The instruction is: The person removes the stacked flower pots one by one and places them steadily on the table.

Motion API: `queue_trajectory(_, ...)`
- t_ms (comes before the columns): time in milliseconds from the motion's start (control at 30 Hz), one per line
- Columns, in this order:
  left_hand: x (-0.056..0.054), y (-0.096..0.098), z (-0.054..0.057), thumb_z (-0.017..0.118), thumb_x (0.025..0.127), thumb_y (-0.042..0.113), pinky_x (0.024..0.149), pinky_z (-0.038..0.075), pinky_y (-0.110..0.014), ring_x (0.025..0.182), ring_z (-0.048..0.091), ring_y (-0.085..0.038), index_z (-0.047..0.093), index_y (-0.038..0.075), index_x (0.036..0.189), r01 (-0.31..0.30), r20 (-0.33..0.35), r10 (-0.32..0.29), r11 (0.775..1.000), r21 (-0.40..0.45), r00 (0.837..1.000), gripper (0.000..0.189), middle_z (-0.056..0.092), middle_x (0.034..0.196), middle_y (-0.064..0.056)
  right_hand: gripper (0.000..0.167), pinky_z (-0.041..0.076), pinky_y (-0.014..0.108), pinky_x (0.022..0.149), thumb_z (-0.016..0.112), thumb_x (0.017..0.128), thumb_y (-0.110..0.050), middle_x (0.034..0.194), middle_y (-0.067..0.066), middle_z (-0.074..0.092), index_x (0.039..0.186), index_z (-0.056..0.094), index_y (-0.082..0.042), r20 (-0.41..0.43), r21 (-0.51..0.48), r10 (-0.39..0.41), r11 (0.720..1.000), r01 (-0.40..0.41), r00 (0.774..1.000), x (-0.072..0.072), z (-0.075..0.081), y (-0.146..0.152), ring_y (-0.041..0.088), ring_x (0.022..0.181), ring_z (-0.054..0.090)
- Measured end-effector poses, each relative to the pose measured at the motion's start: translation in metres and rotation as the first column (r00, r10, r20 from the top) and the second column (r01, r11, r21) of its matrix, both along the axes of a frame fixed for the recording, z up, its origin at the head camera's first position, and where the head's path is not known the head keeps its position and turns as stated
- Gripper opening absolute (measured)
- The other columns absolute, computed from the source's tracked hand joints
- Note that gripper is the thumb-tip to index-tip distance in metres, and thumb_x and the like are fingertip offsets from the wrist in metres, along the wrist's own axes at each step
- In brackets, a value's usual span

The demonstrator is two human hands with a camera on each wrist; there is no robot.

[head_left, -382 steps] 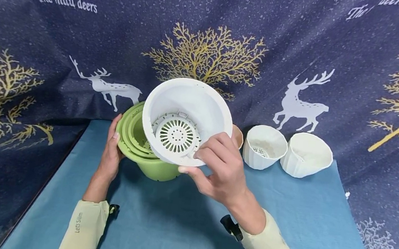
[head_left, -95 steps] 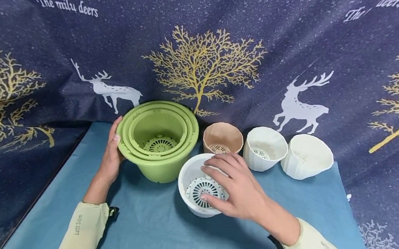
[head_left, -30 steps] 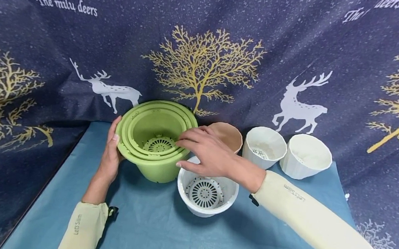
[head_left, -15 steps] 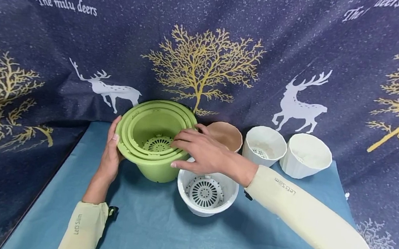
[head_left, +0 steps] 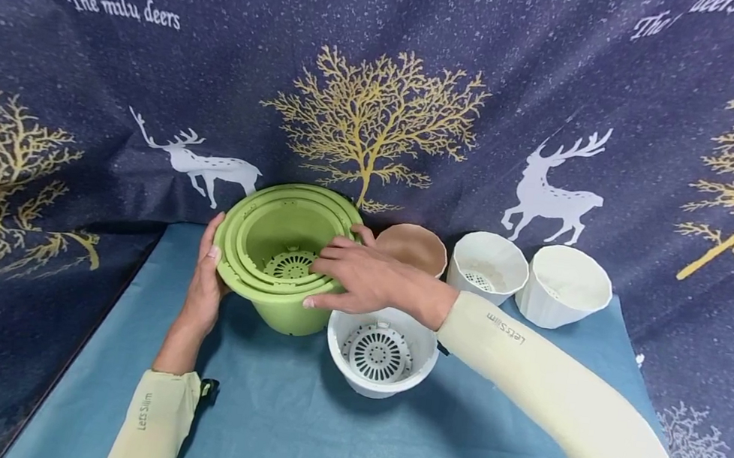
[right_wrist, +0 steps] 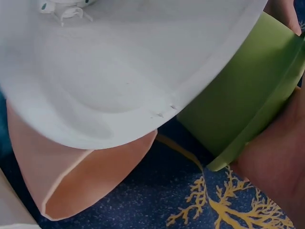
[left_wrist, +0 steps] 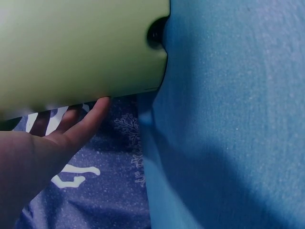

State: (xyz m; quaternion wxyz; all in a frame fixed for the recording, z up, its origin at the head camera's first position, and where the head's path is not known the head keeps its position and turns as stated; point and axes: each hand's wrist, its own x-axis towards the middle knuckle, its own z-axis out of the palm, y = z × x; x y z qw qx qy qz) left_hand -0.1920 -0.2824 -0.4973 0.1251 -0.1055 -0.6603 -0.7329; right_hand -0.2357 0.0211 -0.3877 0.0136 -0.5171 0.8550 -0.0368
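Note:
Several green plastic flowerpots (head_left: 289, 317), nested one inside another with slotted drainage bottoms, lean slightly toward me at the left of the table. On their left side my left hand (head_left: 202, 286) holds the outer rim, thumb on the rim; in the left wrist view its fingers (left_wrist: 86, 125) lie along the outer wall. My right hand (head_left: 361, 277) grips the right side of the rims, fingertips inside the inner pot and thumb at the outer rim. Just below it stands a round white flowerpot (head_left: 421, 341) with a slotted bottom, its back edge partly hidden by the hand.
Along the back stand a brown faceted pot (head_left: 411, 245) and two white faceted pots, one in the middle (head_left: 491, 254) and one at the far right (head_left: 564, 285). A blue cloth (head_left: 291, 417) covers the table. A dark printed curtain (head_left: 390, 27) hangs behind.
Earlier the right hand lifted the white round pot over the green stack and set it on the table. It has since moved left onto the green pots' rim. The left hand stays put.

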Motion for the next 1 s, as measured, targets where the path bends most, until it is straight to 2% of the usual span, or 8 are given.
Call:
queue_trajectory(267, 0.001, 0.0, 0.0, 0.027, 0.116, 0.038, 0.082, 0.059, -0.023, 0.117, 0.065, -0.022, 0.019, 0.025, 0.171, 0.0, 0.002, 0.0, 1.0, 0.0, 1.0, 0.057, 0.041, 0.161, -0.012, 0.069, 0.011, 0.062, 0.121, 0.041, 0.101, -0.078, 0.14, -0.012, 0.064, 0.143, 0.065, -0.03, 0.08, 0.155, -0.077, 0.986, 0.064, 0.994, -0.004, 0.01, -0.012, 0.014, 0.132, 0.047)
queue_trajectory(667, 0.001, 0.0, 0.001, 0.027, 0.116, 0.038, 0.078, 0.06, -0.024, 0.11, 0.068, -0.02, 0.019, 0.026, 0.171, -0.008, 0.005, 0.008, 1.0, -0.01, 1.0, 0.057, 0.044, 0.158, -0.011, 0.088, 0.0, 0.067, 0.122, 0.033, 0.094, -0.089, 0.159, -0.008, 0.051, 0.156, 0.055, -0.031, 0.142, 0.342, -0.131, 0.936, 0.076, 0.981, -0.012, 0.022, -0.026, 0.022, 0.147, 0.039)
queue_trajectory(833, 0.001, -0.001, 0.002, 0.027, 0.116, 0.037, 0.077, 0.06, -0.024, 0.109, 0.068, -0.019, 0.019, 0.025, 0.171, -0.003, -0.001, 0.003, 1.0, -0.004, 1.0, 0.057, 0.046, 0.157, -0.008, 0.092, -0.005, 0.067, 0.122, 0.032, 0.092, -0.092, 0.16, -0.009, 0.051, 0.157, 0.053, -0.031, 0.162, 0.38, -0.15, 0.921, 0.078, 0.975, -0.013, 0.026, -0.03, 0.021, 0.151, 0.036)
queue_trajectory(1000, 0.001, 0.0, 0.001, 0.028, 0.116, 0.038, 0.078, 0.06, -0.024, 0.11, 0.068, -0.019, 0.019, 0.026, 0.171, -0.004, -0.001, 0.004, 1.0, -0.004, 1.0, 0.057, 0.046, 0.156, -0.009, 0.097, -0.006, 0.066, 0.123, 0.029, 0.089, -0.096, 0.157, -0.011, 0.054, 0.156, 0.055, -0.031, 0.158, 0.384, -0.162, 0.919, 0.091, 0.974, -0.013, 0.023, -0.031, 0.02, 0.149, 0.038)
